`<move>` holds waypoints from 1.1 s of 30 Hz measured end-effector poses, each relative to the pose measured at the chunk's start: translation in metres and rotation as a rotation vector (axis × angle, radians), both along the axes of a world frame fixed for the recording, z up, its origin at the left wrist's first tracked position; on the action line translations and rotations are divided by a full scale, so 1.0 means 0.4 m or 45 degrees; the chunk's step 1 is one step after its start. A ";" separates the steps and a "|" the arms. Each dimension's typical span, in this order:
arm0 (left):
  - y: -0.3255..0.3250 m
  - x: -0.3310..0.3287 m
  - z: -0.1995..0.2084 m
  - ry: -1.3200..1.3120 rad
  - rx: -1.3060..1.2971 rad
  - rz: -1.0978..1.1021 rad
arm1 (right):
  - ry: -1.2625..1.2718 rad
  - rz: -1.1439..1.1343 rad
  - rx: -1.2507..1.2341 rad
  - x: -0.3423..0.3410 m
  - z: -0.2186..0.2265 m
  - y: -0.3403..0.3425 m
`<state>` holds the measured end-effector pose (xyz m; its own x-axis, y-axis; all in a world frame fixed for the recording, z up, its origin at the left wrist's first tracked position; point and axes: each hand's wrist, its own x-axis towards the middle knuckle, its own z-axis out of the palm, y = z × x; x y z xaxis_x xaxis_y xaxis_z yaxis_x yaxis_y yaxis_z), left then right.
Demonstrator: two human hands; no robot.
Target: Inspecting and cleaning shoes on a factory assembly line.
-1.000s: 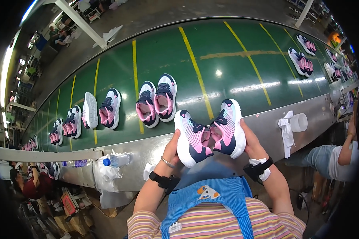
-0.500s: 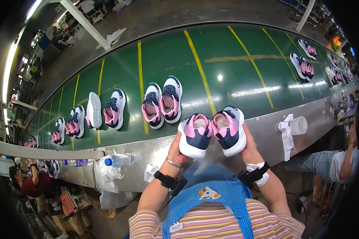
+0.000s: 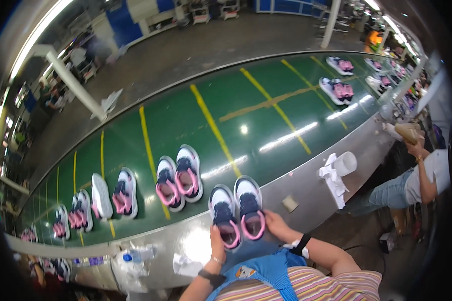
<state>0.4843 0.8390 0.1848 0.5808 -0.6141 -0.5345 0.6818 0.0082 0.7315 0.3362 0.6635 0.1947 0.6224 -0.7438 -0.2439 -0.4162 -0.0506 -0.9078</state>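
Note:
A pair of white, navy and pink children's sneakers rests side by side in front of me, toes pointing away, across the edge of the green belt and the metal ledge. My left hand (image 3: 217, 244) grips the left sneaker (image 3: 222, 201) near its heel. At the outer side of the right sneaker (image 3: 247, 192), close to the heel, the fingers of my right hand (image 3: 281, 227) press against it. Just to the left on the belt stands another pair, a left shoe (image 3: 167, 183) and a right shoe (image 3: 188, 172).
Yellow lines cross the green conveyor belt (image 3: 176, 130), with more sneakers at both ends. On the metal ledge (image 3: 306, 188) are a beige block (image 3: 290, 203), a clear plastic cup (image 3: 345, 163), white paper (image 3: 332, 181) and a blue-capped bottle (image 3: 138, 255). A co-worker's arm (image 3: 425, 175) is at right.
The two sneakers in my hands have gone from tilted apart to lying side by side, toes away from me. The view has turned, and the beige block on the ledge now shows.

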 end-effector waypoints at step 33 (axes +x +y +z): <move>-0.119 0.448 0.210 -1.633 1.423 -1.033 | 0.890 0.626 -1.088 0.744 0.121 -0.928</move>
